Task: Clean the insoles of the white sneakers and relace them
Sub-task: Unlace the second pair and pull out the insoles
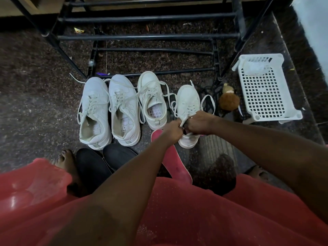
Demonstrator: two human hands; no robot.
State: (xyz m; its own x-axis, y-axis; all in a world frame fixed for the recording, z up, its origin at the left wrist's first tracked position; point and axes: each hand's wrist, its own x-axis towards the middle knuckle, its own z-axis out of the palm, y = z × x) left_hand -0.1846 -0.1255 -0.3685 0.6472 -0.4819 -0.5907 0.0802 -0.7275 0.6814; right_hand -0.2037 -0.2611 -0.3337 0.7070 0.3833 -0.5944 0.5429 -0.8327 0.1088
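Several white sneakers stand in a row on the dark floor. The rightmost sneaker (188,102) has my left hand (173,130) and my right hand (199,122) both closed on its collar and tongue at the heel end. A pink insole (174,164) lies on the floor under my left forearm. Beside it stands a smaller white sneaker (152,98) with a perforated insole showing inside and loose laces. At the left stand two larger white sneakers (95,110) (124,107), laces loose. Two dark insoles (92,166) (117,157) lie in front of them.
A black metal shoe rack (147,37) stands behind the shoes. A white plastic basket (264,89) lies at the right, with a brown furry toy (229,100) beside it. A red plastic tub (26,183) sits at the lower left. My bare feet rest on the floor.
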